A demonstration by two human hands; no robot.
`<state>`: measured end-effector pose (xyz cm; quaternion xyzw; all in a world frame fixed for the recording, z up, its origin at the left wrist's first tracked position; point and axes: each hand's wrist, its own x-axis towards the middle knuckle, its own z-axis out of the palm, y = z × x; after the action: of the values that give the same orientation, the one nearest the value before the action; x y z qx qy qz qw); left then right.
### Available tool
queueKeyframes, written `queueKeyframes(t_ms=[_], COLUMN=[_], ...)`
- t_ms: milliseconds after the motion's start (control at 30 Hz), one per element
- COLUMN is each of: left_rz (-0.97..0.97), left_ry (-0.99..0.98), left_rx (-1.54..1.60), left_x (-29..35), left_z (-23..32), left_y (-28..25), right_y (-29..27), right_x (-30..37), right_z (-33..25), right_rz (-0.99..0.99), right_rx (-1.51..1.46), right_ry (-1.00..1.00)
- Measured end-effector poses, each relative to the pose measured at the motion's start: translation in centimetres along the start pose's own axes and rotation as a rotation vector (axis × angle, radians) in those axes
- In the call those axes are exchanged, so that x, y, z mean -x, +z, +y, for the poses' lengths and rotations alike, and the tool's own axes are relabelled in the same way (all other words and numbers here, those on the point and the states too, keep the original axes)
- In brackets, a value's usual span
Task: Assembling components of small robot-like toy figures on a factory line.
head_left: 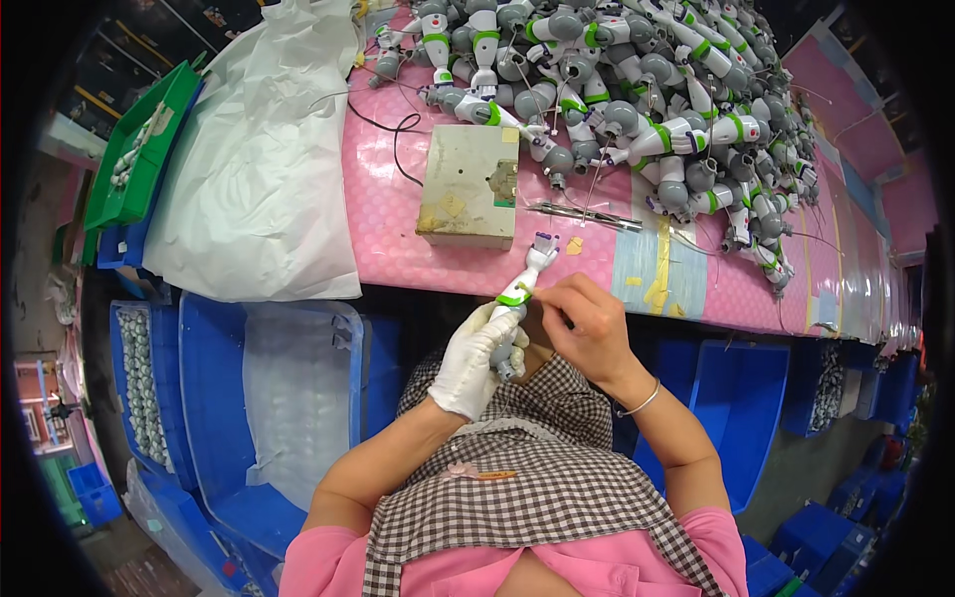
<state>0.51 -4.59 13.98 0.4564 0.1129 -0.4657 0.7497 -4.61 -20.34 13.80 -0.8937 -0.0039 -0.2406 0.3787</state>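
Note:
My left hand (472,360), in a white glove, is wrapped round a toy arm (538,263). The arm has a white forearm, a green band, grey ball-shaped parts and a small hand with purple fingertips. It points up and slightly right, over the table's front edge. My right hand (589,326) is bare, with a bracelet at the wrist. Its thumb and forefinger are pinched together right beside the green band. A tiny yellowish bit shows at those fingertips, too small to make out. The toy arm's lower part is partly hidden by the glove.
A large heap of similar toy arms (657,129) covers the table's back right. A worn metal box (465,189) and a thin metal tool (587,215) lie before me. White sheeting (249,169) and a green tray (149,149) are left; blue bins (214,398) stand below.

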Motion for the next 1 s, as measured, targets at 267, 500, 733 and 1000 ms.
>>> queueKeyframes(t_ms=[267, 500, 733, 1000], left_rz=[0.01, 0.024, 0.086, 0.067], left_ry=[0.018, 0.151, 0.272, 0.636], left_rx=[-0.033, -0.347, -0.6, -1.116], left_x=[-0.2, 1.3, 3.3, 4.3], left_z=[-0.5, 0.4, 4.8, 10.1], left_y=[-0.3, -0.9, -3.6, -3.8], right_y=[-0.2, -1.6, -4.8, -5.9], right_x=[0.2, 0.0, -4.2, -2.6], right_z=[-0.2, 0.1, 5.4, 0.2], right_rz=[-0.012, 0.044, 0.21, 0.249], right_rx=[-0.021, 0.027, 0.481, 0.269], right_ry=[-0.021, 0.006, 0.014, 0.175])
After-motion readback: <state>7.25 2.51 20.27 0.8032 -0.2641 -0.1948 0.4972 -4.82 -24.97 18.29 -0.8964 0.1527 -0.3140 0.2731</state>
